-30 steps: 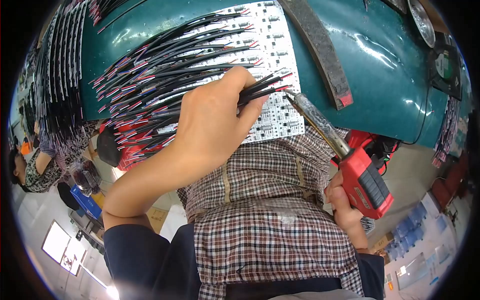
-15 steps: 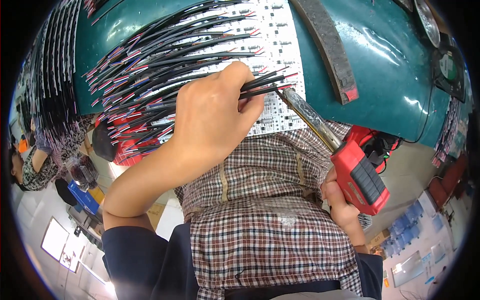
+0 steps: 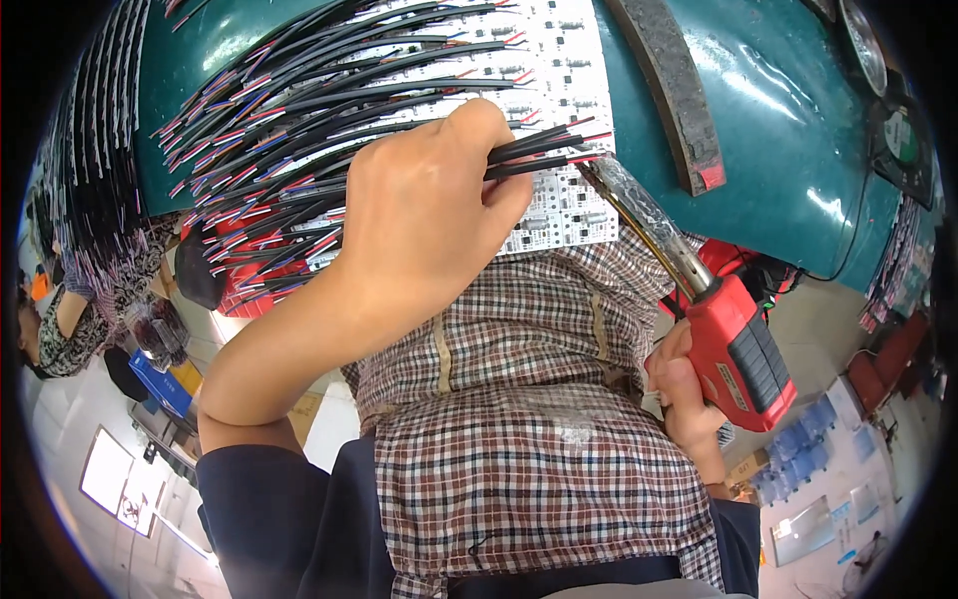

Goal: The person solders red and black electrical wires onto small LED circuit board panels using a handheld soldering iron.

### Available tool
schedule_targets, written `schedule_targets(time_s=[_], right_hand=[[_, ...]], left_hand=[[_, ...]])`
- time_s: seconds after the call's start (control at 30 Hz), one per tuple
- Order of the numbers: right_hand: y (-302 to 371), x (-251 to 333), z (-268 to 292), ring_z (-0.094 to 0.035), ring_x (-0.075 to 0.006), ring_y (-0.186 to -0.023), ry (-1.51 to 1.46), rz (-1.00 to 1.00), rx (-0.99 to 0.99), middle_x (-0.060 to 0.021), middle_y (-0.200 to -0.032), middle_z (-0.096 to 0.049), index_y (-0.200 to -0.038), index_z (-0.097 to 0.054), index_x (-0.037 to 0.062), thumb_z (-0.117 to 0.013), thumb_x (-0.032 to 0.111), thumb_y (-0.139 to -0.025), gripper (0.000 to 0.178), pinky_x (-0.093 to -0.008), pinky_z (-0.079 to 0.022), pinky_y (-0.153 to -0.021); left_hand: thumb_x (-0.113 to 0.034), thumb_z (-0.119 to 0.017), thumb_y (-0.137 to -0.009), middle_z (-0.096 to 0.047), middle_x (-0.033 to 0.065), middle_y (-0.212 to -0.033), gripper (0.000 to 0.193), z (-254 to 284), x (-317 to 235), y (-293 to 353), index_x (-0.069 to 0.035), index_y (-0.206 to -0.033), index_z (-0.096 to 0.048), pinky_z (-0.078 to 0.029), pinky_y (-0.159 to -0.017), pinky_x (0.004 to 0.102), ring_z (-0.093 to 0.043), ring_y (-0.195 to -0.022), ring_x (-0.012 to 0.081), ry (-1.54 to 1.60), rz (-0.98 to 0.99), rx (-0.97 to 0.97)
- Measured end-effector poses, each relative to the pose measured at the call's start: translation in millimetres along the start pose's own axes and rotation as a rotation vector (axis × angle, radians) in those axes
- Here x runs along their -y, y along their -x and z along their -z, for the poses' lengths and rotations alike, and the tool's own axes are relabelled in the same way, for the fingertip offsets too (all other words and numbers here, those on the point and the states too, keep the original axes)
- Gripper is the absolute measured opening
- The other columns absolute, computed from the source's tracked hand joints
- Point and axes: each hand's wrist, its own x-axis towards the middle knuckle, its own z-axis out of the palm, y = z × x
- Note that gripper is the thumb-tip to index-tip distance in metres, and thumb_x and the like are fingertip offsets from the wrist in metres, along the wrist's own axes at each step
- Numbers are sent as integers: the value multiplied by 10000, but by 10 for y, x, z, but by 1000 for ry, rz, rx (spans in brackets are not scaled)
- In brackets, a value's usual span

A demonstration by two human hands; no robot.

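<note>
My left hand (image 3: 414, 205) is closed around a few black cables (image 3: 544, 143), their stripped red and dark wire ends pointing right. It hovers over a white circuit board panel (image 3: 589, 100) covered with small components. My right hand (image 3: 686, 387) grips a red and black soldering gun (image 3: 743, 349) by its handle. The gun's long metal barrel slants up and left, and its tip is right by the lower cable end; whether they touch cannot be made out. Rows of black cables (image 3: 289, 130) with red, white and blue ends lie across the panel's left side.
A dark metal bar (image 3: 674, 100) lies on the green tabletop (image 3: 758, 150) right of the panel. More cables (image 3: 105, 130) hang over the table's left edge. A round black device (image 3: 898, 140) stands far right. Another person's arm (image 3: 72, 311) shows at far left.
The soldering gun has shifted slightly right, and the held cable ends reach a little farther right. The view has moved slightly, so the panel appears higher. Both hands keep their grips.
</note>
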Motion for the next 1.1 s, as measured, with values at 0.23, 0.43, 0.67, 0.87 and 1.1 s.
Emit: schedule_targets(time_s=[0.23, 0.43, 0.67, 0.87, 1.1], right_hand=[[72, -48, -9, -397, -74, -507, 5, -22, 9, -6, -687, -448, -1001, -516, 16, -635, 232, -943, 253, -255, -387, -513], [29, -28, -34, -400, -81, -503, -22, -1, 13, -19, -693, -450, -962, -514, 19, -622, 221, -946, 230, -250, -382, -503], [10, 2, -68, -396, -97, -512, -35, -12, 11, -47, -714, -452, -938, -488, 32, -600, 154, -941, 166, -256, -387, -497], [-6, 11, -49, -397, -99, -512, -9, -5, 31, -54, -719, -456, -922, -474, 38, -595, 149, -944, 166, -259, -383, -492], [36, 28, -13, -396, -91, -511, -163, -32, 56, -24, -690, -434, -939, -493, 31, -607, 201, -950, 204, -261, -375, -494]], left_hand=[[-155, -774, -802, -644, 43, -648, 188, 13, -22, -12, -44, -819, -623, -455, -512, 274, -602, -530, 154, 9, 16, 15], [-163, -776, -808, -674, 43, -688, 202, 39, -20, -64, -15, -831, -640, -451, -498, 257, -595, -523, 115, 90, 85, 47], [-155, -769, -810, -681, 38, -698, 192, 49, -20, -70, -15, -816, -638, -448, -499, 243, -598, -527, 100, 49, 87, 78], [-153, -768, -809, -654, 27, -661, 182, 49, -13, -86, -24, -799, -640, -445, -504, 246, -581, -513, 99, 51, 64, 73], [-138, -767, -803, -630, 23, -627, 161, 46, -31, -78, -31, -794, -647, -453, -514, 246, -587, -516, 101, 56, 59, 58]])
